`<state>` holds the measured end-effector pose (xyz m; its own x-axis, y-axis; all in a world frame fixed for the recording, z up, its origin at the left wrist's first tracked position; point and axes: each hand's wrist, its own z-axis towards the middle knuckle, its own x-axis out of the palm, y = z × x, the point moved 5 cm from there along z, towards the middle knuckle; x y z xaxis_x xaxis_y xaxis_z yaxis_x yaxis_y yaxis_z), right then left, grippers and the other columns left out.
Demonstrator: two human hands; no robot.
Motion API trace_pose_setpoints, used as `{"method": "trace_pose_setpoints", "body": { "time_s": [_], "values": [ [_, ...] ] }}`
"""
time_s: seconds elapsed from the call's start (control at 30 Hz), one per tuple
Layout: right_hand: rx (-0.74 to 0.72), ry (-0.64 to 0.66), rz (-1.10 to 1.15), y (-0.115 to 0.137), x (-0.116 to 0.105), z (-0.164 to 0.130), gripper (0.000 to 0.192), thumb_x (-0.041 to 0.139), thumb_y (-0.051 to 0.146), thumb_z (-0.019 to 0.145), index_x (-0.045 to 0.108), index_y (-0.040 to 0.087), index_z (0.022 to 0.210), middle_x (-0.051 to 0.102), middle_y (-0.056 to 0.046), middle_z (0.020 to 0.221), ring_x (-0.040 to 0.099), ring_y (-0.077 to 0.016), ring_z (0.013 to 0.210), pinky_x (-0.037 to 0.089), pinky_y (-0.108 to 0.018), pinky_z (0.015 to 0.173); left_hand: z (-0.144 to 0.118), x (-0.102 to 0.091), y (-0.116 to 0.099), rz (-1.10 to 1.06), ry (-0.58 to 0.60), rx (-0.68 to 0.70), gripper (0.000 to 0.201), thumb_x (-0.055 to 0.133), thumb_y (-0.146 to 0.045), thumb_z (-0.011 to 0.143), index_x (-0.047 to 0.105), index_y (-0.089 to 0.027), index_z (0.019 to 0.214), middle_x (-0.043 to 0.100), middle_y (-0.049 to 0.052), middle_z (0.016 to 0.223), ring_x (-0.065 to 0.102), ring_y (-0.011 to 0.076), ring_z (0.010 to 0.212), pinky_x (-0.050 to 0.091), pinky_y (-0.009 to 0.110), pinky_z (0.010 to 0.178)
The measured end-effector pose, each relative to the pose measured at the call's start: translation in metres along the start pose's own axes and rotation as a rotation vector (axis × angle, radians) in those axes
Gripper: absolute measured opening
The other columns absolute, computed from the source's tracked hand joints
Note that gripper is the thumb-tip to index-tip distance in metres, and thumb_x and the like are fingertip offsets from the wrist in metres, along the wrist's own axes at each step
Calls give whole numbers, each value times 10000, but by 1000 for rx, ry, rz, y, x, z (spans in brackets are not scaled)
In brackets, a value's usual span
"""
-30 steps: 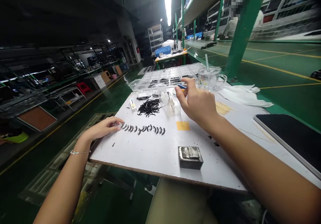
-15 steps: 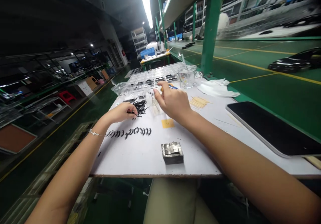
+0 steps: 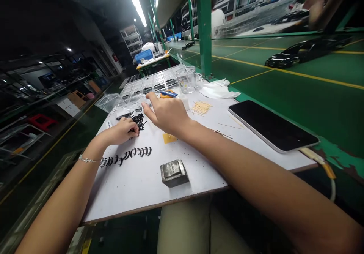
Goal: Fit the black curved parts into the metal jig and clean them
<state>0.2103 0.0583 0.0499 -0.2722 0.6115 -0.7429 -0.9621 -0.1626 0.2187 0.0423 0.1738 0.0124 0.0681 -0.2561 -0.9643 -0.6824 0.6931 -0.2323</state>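
Observation:
My left hand is at the near edge of a pile of small curved black pieces. Its fingers are bent and pressed together, and whatever they may pinch is hidden. In front of it, a row of similar black pieces lies on the white tabletop. My right hand is raised over the middle of the table, thumb and index finger apart, with nothing visible between them. Below it are a small yellow sheet and a metal block.
Behind the hands are clear plastic bags, a divided tray, a blue-and-orange tool and a glass mug. Rightward lie wooden sticks, white tissue and a phone with a cable. A green post rises behind.
The view has swung right, so the table appears farther left. My left hand's fingers have closed more tightly beside the black pile. Another person's hand now shows at upper right.

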Motion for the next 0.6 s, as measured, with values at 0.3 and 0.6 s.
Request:
{"method": "trace_pose_setpoints", "body": {
  "time_s": [0.3, 0.6],
  "values": [
    [-28, -79, 53, 11, -52, 0, 382, 318, 351, 1053, 659, 183, 1094, 699, -35, 791, 697, -210, 804, 447, -295, 728, -45, -8, -96, -583, 28, 168, 298, 621, -485, 897, 596, -188, 876, 584, 18, 731, 547, 139, 623, 473, 265, 566],
    [41, -335, 641, 5, -80, -130, 316, 558, 109, 911, 658, 324, 1119, 732, -16, 959, 699, -185, 803, 566, -337, 668, -57, 35, -135, -1253, 210, 32, 74, 839, -202, 716, 772, -174, 732, 682, 5, 620, 610, 118, 520, 456, 185, 446]
  ]
}}
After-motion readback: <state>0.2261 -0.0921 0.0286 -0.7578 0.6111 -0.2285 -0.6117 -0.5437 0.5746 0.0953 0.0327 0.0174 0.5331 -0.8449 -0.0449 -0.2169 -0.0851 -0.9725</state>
